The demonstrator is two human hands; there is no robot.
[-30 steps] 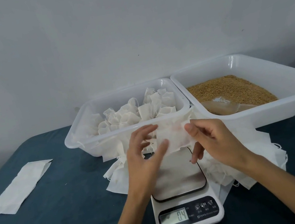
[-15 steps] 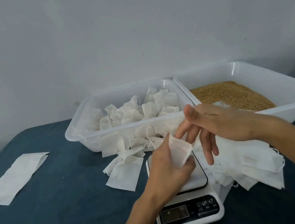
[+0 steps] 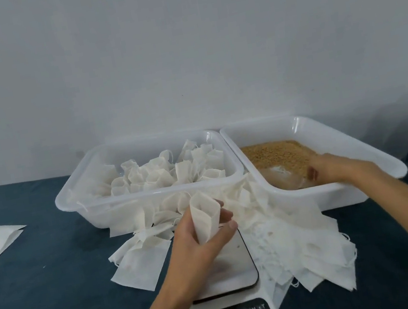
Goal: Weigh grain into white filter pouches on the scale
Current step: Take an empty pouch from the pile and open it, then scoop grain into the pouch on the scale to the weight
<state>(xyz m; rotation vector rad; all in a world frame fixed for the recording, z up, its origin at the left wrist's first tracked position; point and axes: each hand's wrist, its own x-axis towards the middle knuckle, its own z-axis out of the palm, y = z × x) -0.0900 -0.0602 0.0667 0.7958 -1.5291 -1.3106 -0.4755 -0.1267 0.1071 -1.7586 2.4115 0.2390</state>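
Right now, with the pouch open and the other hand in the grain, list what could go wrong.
1. The left hand holds the open pouch above the scale, so spilled grain could land on the plate and skew the reading.
2. Loose empty pouches crowd the scale's edge and might touch it.
3. The right hand hides its grip on the scoop.

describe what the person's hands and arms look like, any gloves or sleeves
Both hands are bare, without gloves: the left hand and the right hand. No sleeves show on either forearm right up to the frame edge. No rings, watch or bracelets are visible.
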